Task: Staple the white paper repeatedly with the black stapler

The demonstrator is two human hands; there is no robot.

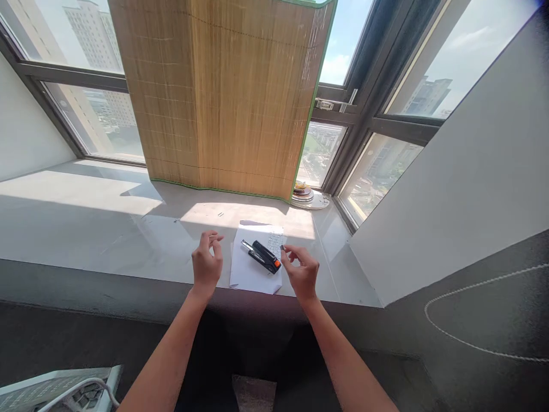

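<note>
A black stapler (266,258) with an orange patch at its right end lies opened on white paper sheets (249,277), its metal tray swung out to the upper left. Just right of it, my right hand (303,270) pinches a small dark piece (282,248) between thumb and fingertips. It may be a short strip of staples, but it is too small to be sure. Left of the paper, my left hand (207,264) hovers with fingers loosely bent and apart, holding nothing I can see. Dark printing or drawing shows on the paper's upper right.
The sheets rest on a pale windowsill (107,240) with a front edge. Behind hangs a bamboo mat (231,103) before the windows. Stacked plates (305,196) stand at the back right corner. A white appliance (81,389) is low at left; a cord (454,286) hangs at right.
</note>
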